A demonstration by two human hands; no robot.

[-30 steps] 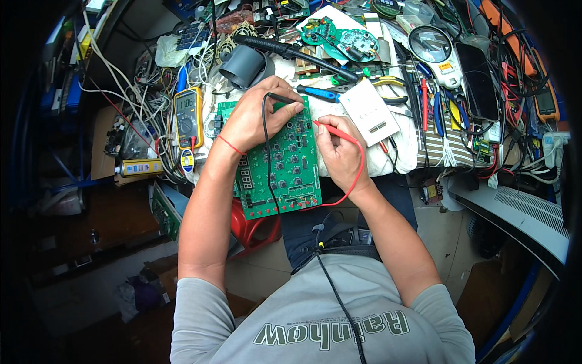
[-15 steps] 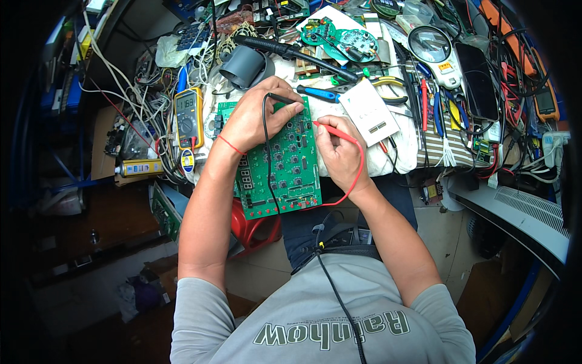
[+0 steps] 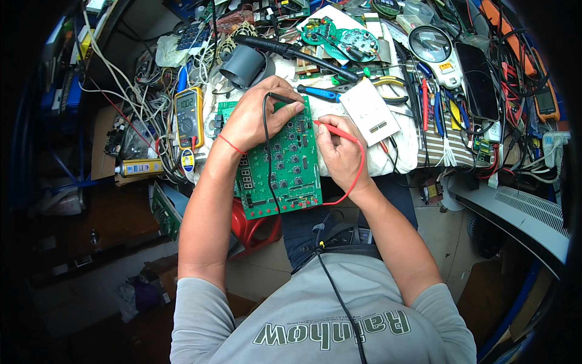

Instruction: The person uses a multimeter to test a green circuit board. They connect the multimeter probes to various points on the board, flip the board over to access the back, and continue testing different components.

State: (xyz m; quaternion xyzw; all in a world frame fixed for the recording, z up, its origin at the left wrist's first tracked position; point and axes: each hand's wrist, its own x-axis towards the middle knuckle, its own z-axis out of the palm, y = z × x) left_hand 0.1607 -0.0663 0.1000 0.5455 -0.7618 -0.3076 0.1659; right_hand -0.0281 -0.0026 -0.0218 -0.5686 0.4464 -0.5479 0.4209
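Observation:
A green circuit board (image 3: pixel 285 182) with several push buttons and a row of digit displays lies tilted at the table's front edge. My left hand (image 3: pixel 267 112) rests over its upper left part, fingers closed round a black test probe (image 3: pixel 280 97) whose lead hangs down across the board. At the board's right edge my right hand (image 3: pixel 341 151) pinches a red test probe (image 3: pixel 339 133); its tip is at the upper right of the board. The red lead loops below that hand. To the left stands a yellow multimeter (image 3: pixel 189 118) with its display lit.
A white box (image 3: pixel 370 113), blue-handled pliers (image 3: pixel 321 93) and a magnifier (image 3: pixel 430 44) lie right of the board. Behind it are a grey cylinder (image 3: pixel 242 67) and round green boards (image 3: pixel 348 43). Tangled cables (image 3: pixel 112 73) fill the left side. A phone (image 3: pixel 476 79) lies far right.
The reading on the multimeter's display has changed. Both hands and their probes stay where they were, and the board has barely moved.

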